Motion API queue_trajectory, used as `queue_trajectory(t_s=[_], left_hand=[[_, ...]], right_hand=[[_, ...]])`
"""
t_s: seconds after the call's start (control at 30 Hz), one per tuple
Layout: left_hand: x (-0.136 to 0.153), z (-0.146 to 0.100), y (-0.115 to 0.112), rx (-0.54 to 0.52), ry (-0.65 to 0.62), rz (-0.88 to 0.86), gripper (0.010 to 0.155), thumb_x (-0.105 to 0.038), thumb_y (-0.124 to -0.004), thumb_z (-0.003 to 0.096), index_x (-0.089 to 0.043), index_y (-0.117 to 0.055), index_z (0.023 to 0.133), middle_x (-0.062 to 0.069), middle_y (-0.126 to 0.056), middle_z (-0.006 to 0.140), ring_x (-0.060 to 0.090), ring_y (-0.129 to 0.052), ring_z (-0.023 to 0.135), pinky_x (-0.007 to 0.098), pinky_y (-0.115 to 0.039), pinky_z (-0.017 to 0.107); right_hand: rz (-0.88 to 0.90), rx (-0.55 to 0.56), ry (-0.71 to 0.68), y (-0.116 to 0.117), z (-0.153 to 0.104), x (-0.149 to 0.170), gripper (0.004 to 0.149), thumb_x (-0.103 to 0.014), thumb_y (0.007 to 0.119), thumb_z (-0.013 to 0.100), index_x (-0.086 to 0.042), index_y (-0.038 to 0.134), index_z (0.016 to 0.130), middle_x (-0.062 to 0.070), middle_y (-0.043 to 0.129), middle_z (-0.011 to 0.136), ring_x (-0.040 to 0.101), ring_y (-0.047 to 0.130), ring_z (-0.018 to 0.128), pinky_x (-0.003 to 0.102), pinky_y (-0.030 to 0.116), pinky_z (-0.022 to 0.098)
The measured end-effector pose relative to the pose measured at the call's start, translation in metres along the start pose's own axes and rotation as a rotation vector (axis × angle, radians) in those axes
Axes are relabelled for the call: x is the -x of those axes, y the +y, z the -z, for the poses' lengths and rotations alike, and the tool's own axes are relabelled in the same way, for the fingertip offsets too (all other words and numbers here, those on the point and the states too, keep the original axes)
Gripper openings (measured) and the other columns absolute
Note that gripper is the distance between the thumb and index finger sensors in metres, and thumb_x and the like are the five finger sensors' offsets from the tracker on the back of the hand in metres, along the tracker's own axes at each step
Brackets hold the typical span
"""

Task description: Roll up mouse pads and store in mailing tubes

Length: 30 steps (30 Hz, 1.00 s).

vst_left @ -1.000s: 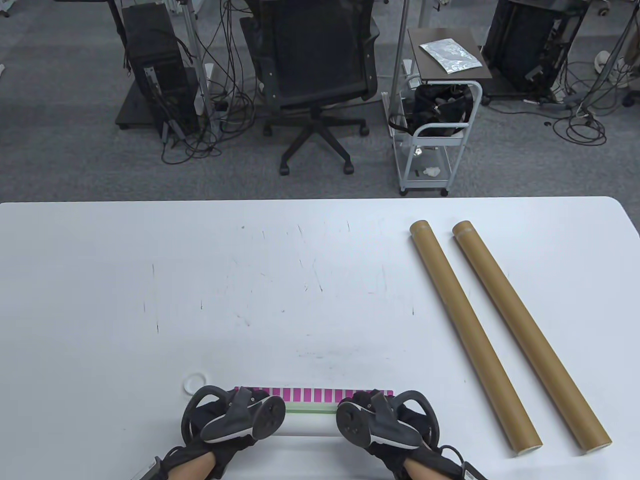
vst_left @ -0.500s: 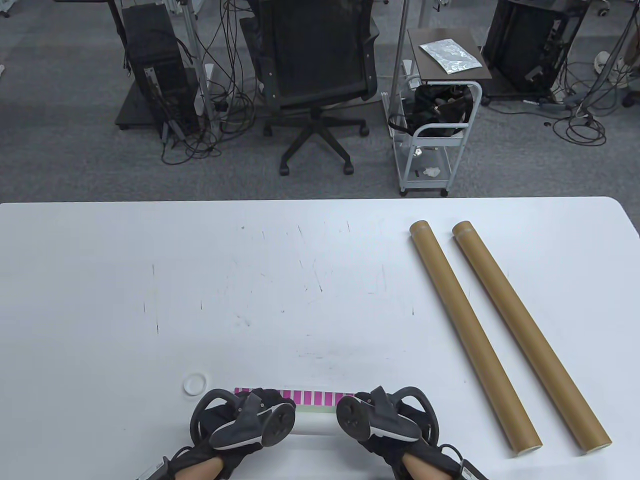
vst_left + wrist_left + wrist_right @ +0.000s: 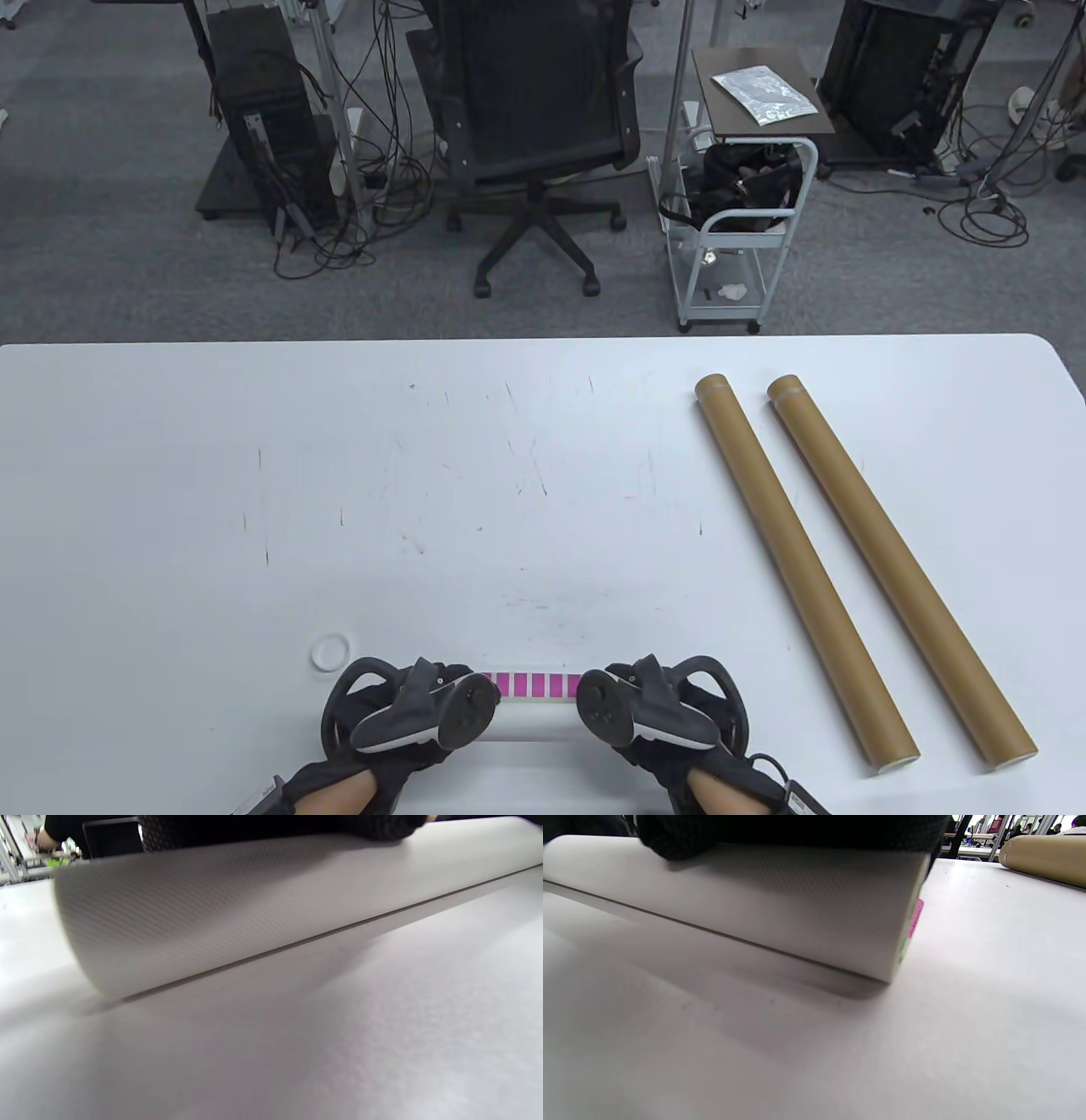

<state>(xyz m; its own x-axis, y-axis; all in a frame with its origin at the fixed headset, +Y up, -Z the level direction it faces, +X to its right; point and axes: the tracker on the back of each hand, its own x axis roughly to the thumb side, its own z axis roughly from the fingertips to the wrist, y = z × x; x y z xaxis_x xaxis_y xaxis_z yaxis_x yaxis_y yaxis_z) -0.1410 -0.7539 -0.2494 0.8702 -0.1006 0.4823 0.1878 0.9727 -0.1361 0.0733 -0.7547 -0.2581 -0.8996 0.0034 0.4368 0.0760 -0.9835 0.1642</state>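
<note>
Table view, left hand [image 3: 407,722], right hand [image 3: 649,713], gripping rolled mouse pad [image 3: 534,709]

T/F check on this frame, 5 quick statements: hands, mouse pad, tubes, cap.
1. Both hands rest on the rolled mouse pad. True: left hand and right hand sit on its ends.
2. Three mailing tubes lie on the table. False: two, left tube and right tube.
3. The tubes lie to the person's right. True.
4. The pad is already inside a tube. False: it lies on the table, apart from both.
5. A white ring cap lies beside the left hand. True.
</note>
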Motion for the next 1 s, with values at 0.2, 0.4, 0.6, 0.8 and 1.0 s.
queue_trajectory(t_s=[0.2, 0.4, 0.6, 0.8, 1.0], left_hand=[[-0.01, -0.003, 0.005, -0.098, 0.012, 0.124, 0.045, -0.046, -0.07, 0.0408, -0.044, -0.073, 0.086, -0.017, -0.087, 0.085, 0.008, -0.093, 0.073, 0.026, -0.084, 0.06], [0.001, 0.005, 0.002, -0.036, 0.053, 0.004, 0.045, -0.044, -0.066, 0.0427, -0.045, -0.073, 0.087, -0.016, -0.087, 0.087, 0.009, -0.092, 0.077, 0.027, -0.082, 0.063], [0.005, 0.003, 0.002, 0.009, 0.027, -0.07, 0.045, -0.044, -0.068, 0.0417, -0.043, -0.076, 0.086, -0.015, -0.089, 0.084, 0.009, -0.094, 0.076, 0.028, -0.083, 0.061], [-0.008, -0.006, 0.005, -0.108, 0.002, 0.076, 0.045, -0.044, -0.068, 0.0424, -0.045, -0.072, 0.087, -0.017, -0.085, 0.09, 0.009, -0.091, 0.083, 0.028, -0.082, 0.064], [-0.011, -0.013, 0.008, -0.005, -0.137, -0.333, 0.057, -0.053, -0.068, 0.0396, -0.039, -0.072, 0.095, -0.012, -0.077, 0.103, 0.016, -0.078, 0.099, 0.036, -0.072, 0.073]], right_hand=[[-0.065, 0.073, 0.026, -0.004, -0.005, -0.003, 0.05, -0.039, 0.068, 0.041, -0.027, 0.074, 0.089, 0.0, 0.082, 0.086, 0.025, 0.085, 0.072, 0.041, 0.075, 0.058], [-0.115, 0.076, 0.016, -0.005, -0.006, -0.005, 0.052, -0.04, 0.075, 0.038, -0.029, 0.073, 0.088, -0.001, 0.082, 0.086, 0.023, 0.087, 0.07, 0.039, 0.076, 0.057], [-0.075, 0.002, -0.007, -0.007, -0.007, -0.006, 0.051, -0.04, 0.077, 0.038, -0.027, 0.075, 0.087, 0.0, 0.085, 0.084, 0.024, 0.088, 0.069, 0.04, 0.077, 0.056], [-0.095, 0.025, -0.002, -0.006, -0.007, -0.008, 0.05, -0.038, 0.075, 0.038, -0.027, 0.076, 0.087, 0.0, 0.086, 0.083, 0.024, 0.089, 0.068, 0.04, 0.078, 0.055], [-0.072, 0.015, 0.007, -0.006, -0.006, -0.005, 0.049, -0.039, 0.074, 0.039, -0.029, 0.076, 0.087, -0.001, 0.085, 0.084, 0.023, 0.089, 0.068, 0.039, 0.078, 0.055]])
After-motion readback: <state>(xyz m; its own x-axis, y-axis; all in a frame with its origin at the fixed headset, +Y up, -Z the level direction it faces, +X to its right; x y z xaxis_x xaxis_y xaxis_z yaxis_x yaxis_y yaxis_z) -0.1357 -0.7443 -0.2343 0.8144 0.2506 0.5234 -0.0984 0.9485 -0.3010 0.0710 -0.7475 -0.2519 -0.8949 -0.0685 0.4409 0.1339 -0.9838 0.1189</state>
